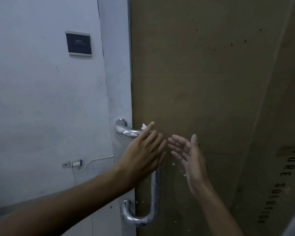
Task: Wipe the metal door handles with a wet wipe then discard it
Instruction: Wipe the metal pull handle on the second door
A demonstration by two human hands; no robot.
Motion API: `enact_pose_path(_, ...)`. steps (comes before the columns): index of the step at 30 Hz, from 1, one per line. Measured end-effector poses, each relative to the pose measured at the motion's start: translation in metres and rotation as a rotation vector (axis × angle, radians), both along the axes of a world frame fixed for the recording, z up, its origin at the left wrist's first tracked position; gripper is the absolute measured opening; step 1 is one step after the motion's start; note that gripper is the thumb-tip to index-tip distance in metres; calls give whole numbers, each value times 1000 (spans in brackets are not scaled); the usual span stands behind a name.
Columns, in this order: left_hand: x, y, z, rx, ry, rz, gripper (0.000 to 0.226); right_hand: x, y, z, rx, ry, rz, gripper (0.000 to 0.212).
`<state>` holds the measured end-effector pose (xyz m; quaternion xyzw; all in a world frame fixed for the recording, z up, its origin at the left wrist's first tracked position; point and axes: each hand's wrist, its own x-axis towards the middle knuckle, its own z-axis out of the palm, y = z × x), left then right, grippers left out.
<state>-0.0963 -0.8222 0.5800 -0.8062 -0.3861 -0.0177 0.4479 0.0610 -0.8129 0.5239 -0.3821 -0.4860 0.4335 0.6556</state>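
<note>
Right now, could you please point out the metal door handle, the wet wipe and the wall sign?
metal door handle (126, 132): head view, upper bend.
wet wipe (144, 126): head view, white corner above the left fingers.
wall sign (78, 43): head view, dark face.
</note>
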Motion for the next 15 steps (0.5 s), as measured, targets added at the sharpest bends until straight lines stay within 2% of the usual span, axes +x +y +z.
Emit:
enact_pose_path(3,15,8,18,-166,-2,78,41,4,-1,0,-4,5,-6,73)
enact_pose_path(5,19,17,34,-236,55,109,34,4,-2,0,-12,-4,-4,74)
enact_pose_path(7,17,25,52,-412,90,172,25,4,-6,1,-10,-8,0,73)
enact_pose_path(11,-10,38,83,-837,-152,260,25,4,-8,3,-1,-2,1,71)
enact_pose_path(13,-31,36,87,-904,-322,230,32,3,-9,4,1,-3,5,71)
enact_pose_path(15,-50,32,77,-893,-486,153,36,2,-9,5,3,-9,8,71)
